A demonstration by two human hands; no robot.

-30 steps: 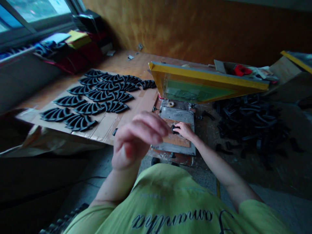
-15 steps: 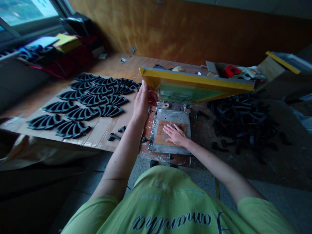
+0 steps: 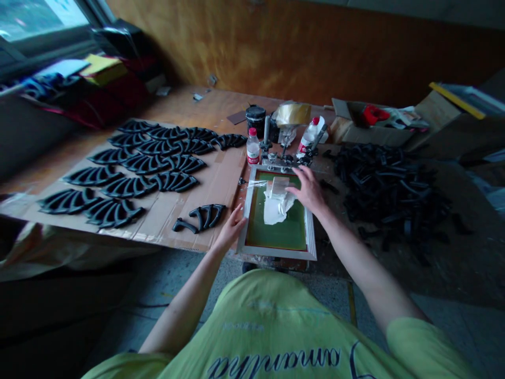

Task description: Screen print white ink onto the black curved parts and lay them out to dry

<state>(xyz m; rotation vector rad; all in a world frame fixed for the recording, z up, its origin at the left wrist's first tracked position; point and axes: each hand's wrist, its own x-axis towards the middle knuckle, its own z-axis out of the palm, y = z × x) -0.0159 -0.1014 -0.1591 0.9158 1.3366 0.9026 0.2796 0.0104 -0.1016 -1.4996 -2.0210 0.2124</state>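
A screen-printing frame point(image 3: 276, 253) with a green mesh lies flat in front of me. White ink point(image 3: 275, 210) is spread on the mesh, and a pale block point(image 3: 280, 185), apparently a squeegee, rests at its upper end. My right hand point(image 3: 310, 190) is over the frame's right side, fingers spread beside the block; the fingertips come close to it, without a visible grip. At the left edge of the frame is my left hand point(image 3: 232, 229), its fingers extended and apart. Whether it touches the rim is hard to tell. The metal plate beneath is hidden.
Rows of black curved parts point(image 3: 138, 163) cover cardboard on the left, with several loose ones point(image 3: 203, 217) nearer me. A pile of black parts point(image 3: 390, 195) lies right. Behind the frame stand two red-capped bottles point(image 3: 253, 147), a black tub point(image 3: 255, 118) and clamps.
The raised screen has come down flat over the plate. My left hand moved down along its left edge, and my right hand left the plate for the block's side.
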